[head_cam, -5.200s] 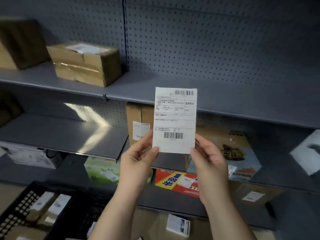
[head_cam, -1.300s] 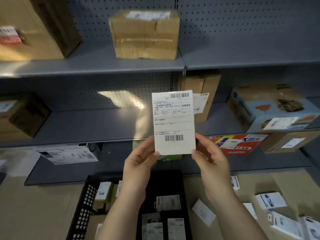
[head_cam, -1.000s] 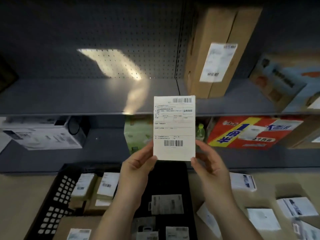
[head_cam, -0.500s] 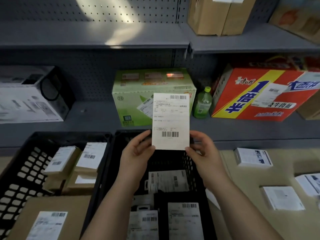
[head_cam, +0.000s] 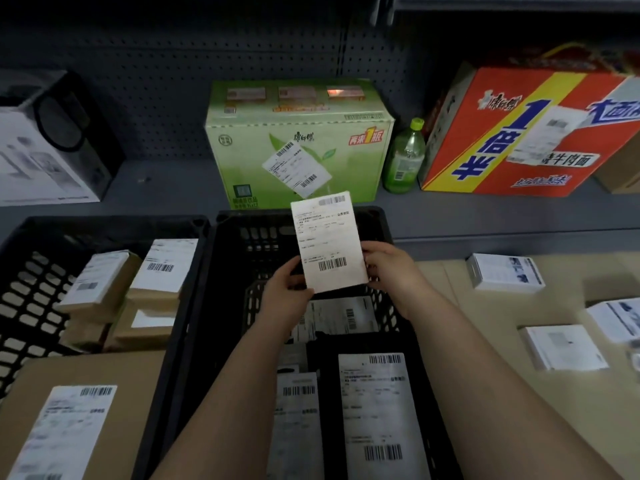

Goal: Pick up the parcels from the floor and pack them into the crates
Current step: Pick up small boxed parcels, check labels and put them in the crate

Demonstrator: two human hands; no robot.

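Observation:
A flat white parcel (head_cam: 327, 242) with a barcode label is upright, tilted slightly left, above the middle black crate (head_cam: 227, 265). My left hand (head_cam: 285, 296) pinches its lower left corner and my right hand (head_cam: 388, 268) pinches its lower right edge. Inside that crate lie several flat labelled parcels, among them a black one (head_cam: 375, 410). The left black crate (head_cam: 31, 271) holds several brown boxes with white labels (head_cam: 104, 282). White parcels (head_cam: 504, 273) lie on the tan floor to the right.
A grey shelf behind the crates carries a green drinks carton (head_cam: 298, 143), a green bottle (head_cam: 403, 157), a red and yellow carton (head_cam: 526, 133) and a white box (head_cam: 45, 143) at left. A large brown box (head_cam: 76, 410) fills the left crate's near end.
My view has dropped from the upper shelves to the crates and floor. Both hands have brought the white parcel down over the middle crate, still held at its lower corners.

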